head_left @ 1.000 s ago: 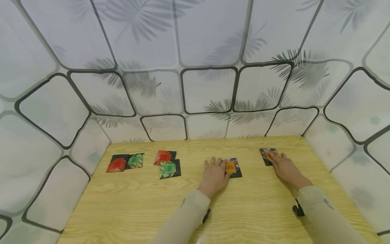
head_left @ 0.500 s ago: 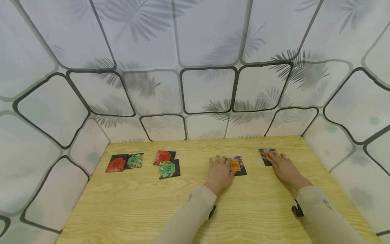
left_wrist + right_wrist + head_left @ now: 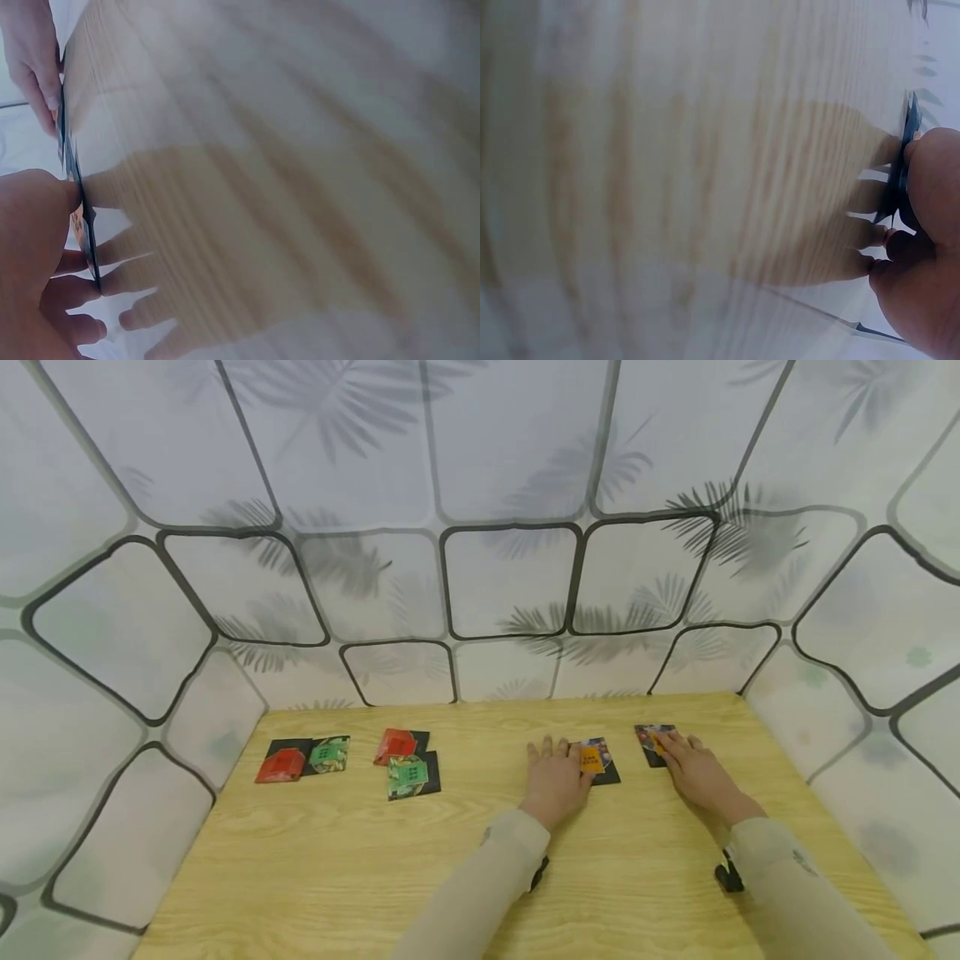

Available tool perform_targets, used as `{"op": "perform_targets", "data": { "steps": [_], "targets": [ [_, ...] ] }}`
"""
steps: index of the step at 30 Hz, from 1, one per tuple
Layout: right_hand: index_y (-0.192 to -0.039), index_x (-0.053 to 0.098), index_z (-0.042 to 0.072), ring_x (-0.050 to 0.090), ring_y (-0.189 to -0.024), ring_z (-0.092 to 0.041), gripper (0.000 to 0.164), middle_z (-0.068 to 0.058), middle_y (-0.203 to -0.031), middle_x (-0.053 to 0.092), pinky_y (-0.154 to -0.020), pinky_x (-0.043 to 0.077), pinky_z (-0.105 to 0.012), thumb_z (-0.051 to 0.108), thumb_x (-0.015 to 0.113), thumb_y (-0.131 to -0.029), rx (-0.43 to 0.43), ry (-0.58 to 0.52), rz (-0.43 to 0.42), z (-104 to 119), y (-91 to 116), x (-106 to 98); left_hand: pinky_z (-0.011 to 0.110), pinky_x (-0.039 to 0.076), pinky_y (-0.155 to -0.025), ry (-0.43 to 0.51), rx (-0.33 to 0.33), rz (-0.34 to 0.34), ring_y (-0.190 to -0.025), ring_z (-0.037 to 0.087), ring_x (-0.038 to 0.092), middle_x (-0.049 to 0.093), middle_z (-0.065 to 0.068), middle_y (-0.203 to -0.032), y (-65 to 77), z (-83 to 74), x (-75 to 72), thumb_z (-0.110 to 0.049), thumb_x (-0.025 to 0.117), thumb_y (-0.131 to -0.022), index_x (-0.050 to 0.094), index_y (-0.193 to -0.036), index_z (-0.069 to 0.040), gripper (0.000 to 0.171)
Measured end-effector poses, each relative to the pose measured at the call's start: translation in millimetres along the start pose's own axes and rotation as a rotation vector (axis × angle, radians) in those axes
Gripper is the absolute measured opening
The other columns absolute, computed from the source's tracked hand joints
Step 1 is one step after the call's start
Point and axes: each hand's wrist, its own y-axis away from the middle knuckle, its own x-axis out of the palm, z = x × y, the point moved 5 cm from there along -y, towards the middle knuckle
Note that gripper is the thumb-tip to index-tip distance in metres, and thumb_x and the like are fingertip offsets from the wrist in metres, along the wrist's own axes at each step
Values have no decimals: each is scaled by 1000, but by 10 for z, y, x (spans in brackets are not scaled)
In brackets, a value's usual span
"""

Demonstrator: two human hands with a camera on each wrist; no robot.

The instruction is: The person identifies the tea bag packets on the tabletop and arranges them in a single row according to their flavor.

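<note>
My left hand (image 3: 557, 783) lies on the left part of a flat dark packet (image 3: 592, 761) with an orange label, fingers spread and thumb on its near side. The left wrist view shows this packet (image 3: 85, 229) edge-on beside the left hand (image 3: 34, 240). Further right, my right hand (image 3: 701, 774) rests its extended fingers on a second dark, orange-labelled packet (image 3: 649, 744), covering its right part. In the right wrist view the right hand (image 3: 930, 240) touches the dark packet (image 3: 900, 169), seen edge-on. A short gap separates the two packets.
Red packets (image 3: 282, 764) (image 3: 396, 743) and green packets (image 3: 328, 755) (image 3: 408, 774) lie in two overlapping pairs on the left of the wooden table (image 3: 337, 868). A patterned white cloth (image 3: 510, 581) walls the back and sides.
My left hand has slid right and slightly away from me, moving the orange-labelled packet with it towards the other one. The right hand stays in place on its packet.
</note>
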Motion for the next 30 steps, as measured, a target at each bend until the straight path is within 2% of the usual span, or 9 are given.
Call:
{"op": "perform_targets", "data": {
  "steps": [5,17,24,30],
  "targets": [
    [-160,40,-2,26,-142,-73,50,-39,-161,33,-116,25,-80,22,37,-116,-6,-2,-19,15,-16,27,57,28,-129,-33,-13,4,-159,28,34,42,-2,-168,-54,-52,3,-63,39,-108,39,-164,-27,66],
    [-159,41,-3,26,-142,-73,49,-40,-160,34,-116,25,-80,20,39,-115,-4,-4,-39,0,17,4,56,29,-129,-42,-4,-15,-158,27,36,42,-3,-168,-144,-171,0,-63,36,-109,39,-164,-28,65],
    [-159,41,-2,26,-144,-71,49,-38,-161,34,-117,24,-79,21,39,-115,5,-7,-43,-2,8,-6,59,23,-130,-21,4,22,-161,28,30,36,-2,-172,-183,-205,-19,-47,27,-112,35,-166,-25,59],
    [-160,40,-1,24,-145,-71,49,-37,-162,33,-118,23,-79,19,39,-115,17,-25,-33,-2,21,-7,57,20,-132,-73,29,62,-163,24,24,31,-6,-174,-205,-231,-20,-52,32,-111,27,-169,-28,63]
  ]
}}
